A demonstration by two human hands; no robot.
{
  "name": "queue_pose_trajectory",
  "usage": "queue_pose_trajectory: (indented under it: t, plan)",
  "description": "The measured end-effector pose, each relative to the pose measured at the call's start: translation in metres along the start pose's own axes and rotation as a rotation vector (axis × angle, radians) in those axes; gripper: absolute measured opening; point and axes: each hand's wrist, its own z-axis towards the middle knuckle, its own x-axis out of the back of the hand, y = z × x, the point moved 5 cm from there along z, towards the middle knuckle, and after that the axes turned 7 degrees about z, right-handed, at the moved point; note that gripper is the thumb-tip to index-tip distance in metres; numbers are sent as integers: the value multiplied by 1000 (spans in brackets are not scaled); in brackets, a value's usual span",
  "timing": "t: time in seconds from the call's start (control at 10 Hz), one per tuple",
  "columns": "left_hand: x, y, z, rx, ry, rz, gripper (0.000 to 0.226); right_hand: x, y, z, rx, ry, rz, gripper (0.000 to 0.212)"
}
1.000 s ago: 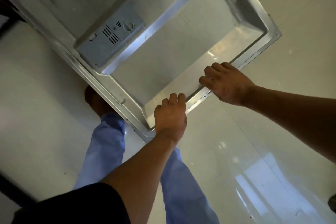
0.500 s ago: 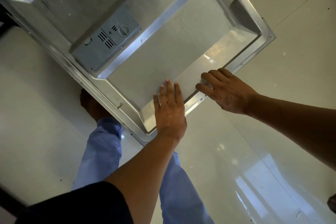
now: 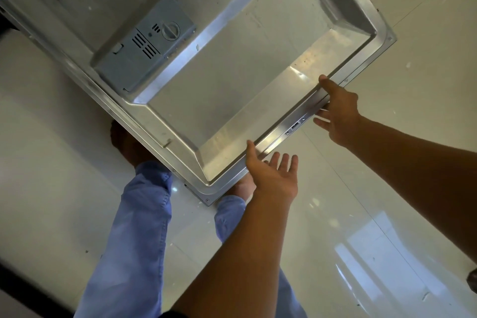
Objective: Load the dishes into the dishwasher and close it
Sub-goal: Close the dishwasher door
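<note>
We are closing the dishwasher door (image 3: 232, 80), left hand (image 3: 273, 175) open beneath its front edge, right hand (image 3: 338, 113) pinching it, and must next lift together.

We are wearing light blue trousers (image 3: 134, 235), the cloth looking like soft denim with a stitched seam running down the outer side of the leg and the hems bunching a little at the ankles. We are also wearing a dark, nearly black top (image 3: 178, 314), showing only as a sliver at the bottom edge. Both our forearms are showing bare, with no sleeves, and our left hand (image 3: 275, 175) and right hand (image 3: 340, 113) are carrying no rings, watch or gloves.
</note>
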Motion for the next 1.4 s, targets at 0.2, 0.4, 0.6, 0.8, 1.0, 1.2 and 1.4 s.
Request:
queue_pose_trajectory:
  t: [0.2,0.4,0.6,0.8,1.0,1.2,1.4]
  plan:
    - [2,13,16,-22,4,-261,76,-8,4,7,-150,-156,79,25]
    - [2,17,14,-50,46,-270,69,-7,5,13,-176,-81,120,31]
    - [9,7,-15,13,7,1,54,-5,2,-2,-151,-37,97,46]
    - [-21,10,-84,-896,111,1504,23,-5,-16,-45,14,80,-11,86]
    - [-70,21,-133,-1524,167,2441,112,-10,-42,-122,264,202,-57,92]
    - [-84,36,-177,-1690,26,2509,123,-2,-67,-184,341,227,-70,80]
    - [-99,35,-230,-1756,-29,2466,154,-2,-98,-229,434,138,-45,68]
